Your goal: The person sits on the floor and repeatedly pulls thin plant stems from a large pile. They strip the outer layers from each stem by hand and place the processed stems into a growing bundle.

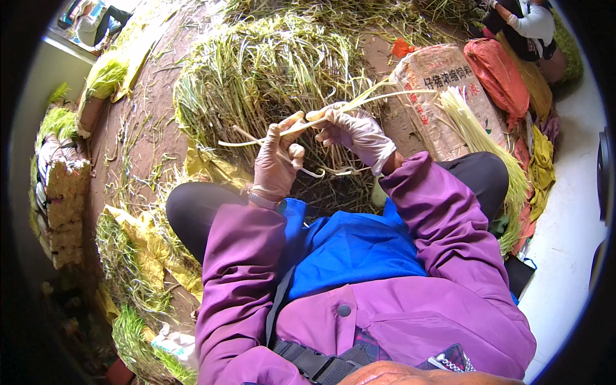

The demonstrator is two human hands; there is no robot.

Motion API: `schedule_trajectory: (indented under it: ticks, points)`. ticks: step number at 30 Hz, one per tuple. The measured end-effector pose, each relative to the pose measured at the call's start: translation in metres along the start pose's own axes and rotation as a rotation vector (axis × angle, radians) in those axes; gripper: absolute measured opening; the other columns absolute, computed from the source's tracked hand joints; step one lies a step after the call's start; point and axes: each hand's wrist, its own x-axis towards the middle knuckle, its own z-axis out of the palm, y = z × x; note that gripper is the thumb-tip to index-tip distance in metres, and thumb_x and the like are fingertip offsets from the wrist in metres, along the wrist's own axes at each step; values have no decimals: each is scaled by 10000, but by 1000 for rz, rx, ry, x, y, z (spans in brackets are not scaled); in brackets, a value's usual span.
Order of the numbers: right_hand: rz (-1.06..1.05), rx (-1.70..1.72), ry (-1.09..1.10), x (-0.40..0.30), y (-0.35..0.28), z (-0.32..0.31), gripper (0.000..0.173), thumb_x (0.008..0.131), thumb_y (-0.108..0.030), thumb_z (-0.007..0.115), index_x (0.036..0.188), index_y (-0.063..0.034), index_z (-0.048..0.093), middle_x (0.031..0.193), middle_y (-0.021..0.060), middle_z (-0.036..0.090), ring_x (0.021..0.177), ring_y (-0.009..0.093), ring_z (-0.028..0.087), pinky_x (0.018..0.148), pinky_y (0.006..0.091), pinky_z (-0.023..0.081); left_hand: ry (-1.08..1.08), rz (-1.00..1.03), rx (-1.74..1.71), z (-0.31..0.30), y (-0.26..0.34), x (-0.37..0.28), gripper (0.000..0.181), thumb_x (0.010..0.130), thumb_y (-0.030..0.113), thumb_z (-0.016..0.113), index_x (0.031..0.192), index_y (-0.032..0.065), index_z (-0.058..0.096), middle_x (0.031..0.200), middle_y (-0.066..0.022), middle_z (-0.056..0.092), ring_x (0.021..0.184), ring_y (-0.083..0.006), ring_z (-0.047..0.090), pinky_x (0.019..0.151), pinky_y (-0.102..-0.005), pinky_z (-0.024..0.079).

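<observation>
A few long, pale leafy stalks [358,101], like blanched chives, stretch between my two gloved hands above my lap. My left hand [276,161] pinches their thin whitish lower end, and a loose peeled strip [308,171] curls beside its fingers. Fingers bent around the same stalks, my right hand [358,134] holds them further up, where yellow-green leaves point up to the right. Directly beyond my hands stands a large heap of leafy stalks [274,72]. A bundle of pale stalks [476,125] lies by my right knee, its white ends on a woven sack [447,91].
Red sacks [498,79] and a yellow cloth [543,166] lie at right along a white wall [563,202]. Crumpled yellow sheeting [144,245] and loose greens are at left. Wrapped bundles [62,187] stand further left. Two people [529,26] sit at the far corners.
</observation>
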Motion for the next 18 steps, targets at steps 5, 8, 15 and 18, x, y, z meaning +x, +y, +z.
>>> schedule_trajectory:
  ticks: [5, 8, 15, 18]
  points:
    - [-70, -238, -61, 1, 6, 4, 400, 942, -317, 560, 1262, -77, 564, 1007, -12, 651, 791, 36, 580, 677, 177, 471, 133, -37, 62, 6, -15, -1, 407, 946, 341, 549, 1240, 61, 534, 1056, -75, 657, 633, -108, 606, 440, -189, 428]
    - [-44, -215, -18, 1, 12, 9, 432, 930, -330, 578, 1292, -97, 544, 979, -41, 635, 796, 25, 576, 649, 173, 462, 120, 21, 71, 4, -9, 0, 353, 960, 305, 528, 1209, 57, 563, 1066, -96, 664, 686, -108, 625, 505, -191, 452]
    - [503, -522, -323, -24, -40, 7, 307, 871, -293, 649, 1052, -46, 660, 951, 66, 667, 709, 122, 625, 633, 255, 517, 100, 266, 242, -11, 30, -1, 326, 977, 274, 482, 1131, 14, 604, 1054, -105, 671, 694, -124, 641, 511, -205, 480]
    - [142, -464, -268, -32, -75, 1, 276, 901, -246, 618, 1068, -30, 653, 1033, 94, 673, 789, 127, 633, 652, 256, 534, 165, 292, 296, -12, 37, -4, 269, 967, 215, 483, 1100, 18, 610, 1067, -126, 670, 684, -155, 657, 583, -243, 547]
